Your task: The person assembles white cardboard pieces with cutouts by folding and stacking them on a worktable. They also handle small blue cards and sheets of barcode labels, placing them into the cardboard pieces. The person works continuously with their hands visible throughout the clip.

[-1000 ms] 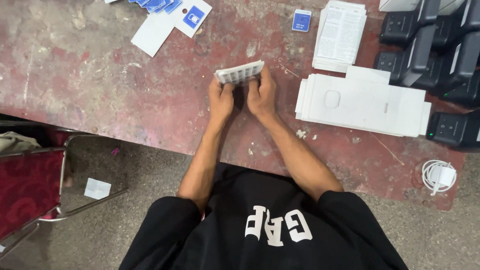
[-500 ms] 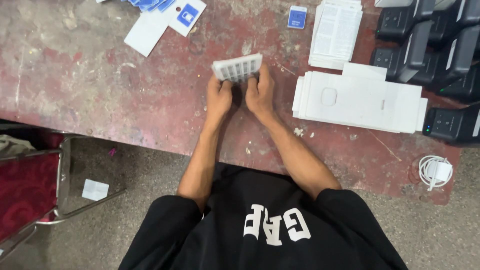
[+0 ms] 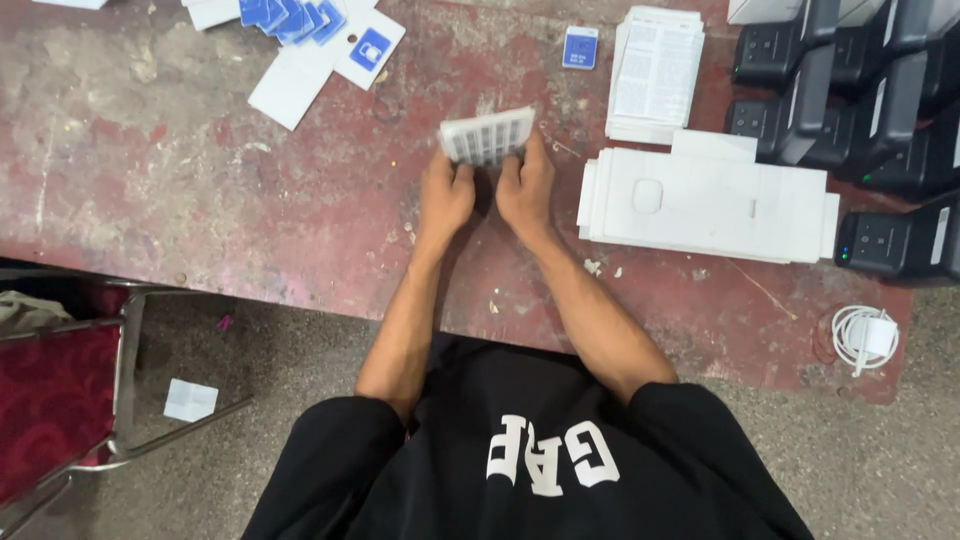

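Both of my hands hold a small white flat pack with rows of dark marks, just above the worn red tabletop. My left hand grips its left lower edge, and my right hand grips its right lower edge. The pack is tilted slightly, its right end higher. My forearms reach out from my black shirt over the table's near edge.
A stack of flat white cartons lies right of my hands, with folded paper leaflets behind it. Black devices fill the far right. Blue-and-white cards lie at the back left. A coiled white cable rests near the right edge. A red chair stands left.
My hands and the pack have stayed together on the table; the pack has tilted slightly. The view has shifted a little.
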